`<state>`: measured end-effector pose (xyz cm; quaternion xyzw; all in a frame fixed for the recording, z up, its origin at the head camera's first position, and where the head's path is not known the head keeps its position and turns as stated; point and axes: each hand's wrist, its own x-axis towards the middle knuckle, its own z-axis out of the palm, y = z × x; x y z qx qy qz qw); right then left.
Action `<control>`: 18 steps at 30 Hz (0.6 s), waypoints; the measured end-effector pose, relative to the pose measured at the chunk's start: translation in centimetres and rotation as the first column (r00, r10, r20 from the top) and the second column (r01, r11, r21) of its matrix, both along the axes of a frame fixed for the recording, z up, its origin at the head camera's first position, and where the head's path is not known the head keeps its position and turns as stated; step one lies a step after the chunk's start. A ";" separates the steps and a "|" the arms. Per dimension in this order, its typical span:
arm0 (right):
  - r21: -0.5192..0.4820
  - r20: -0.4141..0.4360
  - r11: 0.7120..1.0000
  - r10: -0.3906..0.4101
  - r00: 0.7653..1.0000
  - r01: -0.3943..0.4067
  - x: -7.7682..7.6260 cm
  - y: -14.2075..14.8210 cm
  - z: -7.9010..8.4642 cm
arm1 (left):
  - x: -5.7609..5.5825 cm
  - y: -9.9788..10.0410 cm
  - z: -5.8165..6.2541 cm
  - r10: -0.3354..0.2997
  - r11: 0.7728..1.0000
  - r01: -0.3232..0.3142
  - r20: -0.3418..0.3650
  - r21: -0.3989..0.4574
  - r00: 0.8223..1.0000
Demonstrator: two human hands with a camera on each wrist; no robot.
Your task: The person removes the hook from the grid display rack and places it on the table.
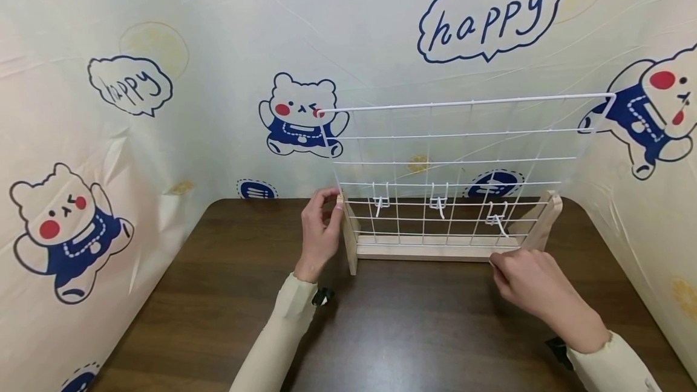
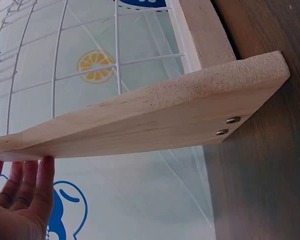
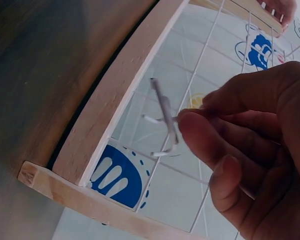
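Note:
A white wire grid rack [image 1: 452,137] stands upright in a wooden frame. My left hand [image 1: 321,225] holds the top of its left wooden side panel [image 1: 350,241]; in the left wrist view, fingertips [image 2: 46,167] touch that panel's outer side. At the frame's front right is my right hand [image 1: 536,283]. The right wrist view shows its thumb and forefinger pinching a small white wire hook [image 3: 166,112] in front of the grid. From the head view that hook is hidden behind the hand. Three similar hooks hang on the grid: a left one [image 1: 380,202], a middle one [image 1: 438,202] and a lower right one [image 1: 495,219].
A wooden crossbar [image 1: 425,251] joins the two side panels at the bottom, and two screws [image 2: 232,120] show on the left panel. Under the rack lies a dark brown tabletop [image 1: 403,331]. A pale cloth [image 1: 218,77] printed with bears surrounds the table.

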<state>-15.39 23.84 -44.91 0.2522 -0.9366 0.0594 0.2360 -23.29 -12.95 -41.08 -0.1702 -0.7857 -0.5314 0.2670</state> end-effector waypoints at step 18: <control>0.087 0.087 0.996 -0.027 0.996 0.020 0.0 -0.1 -0.9 | -1.3 -0.6 -1.6 0.004 1.000 -0.004 0.005 -0.011 1.000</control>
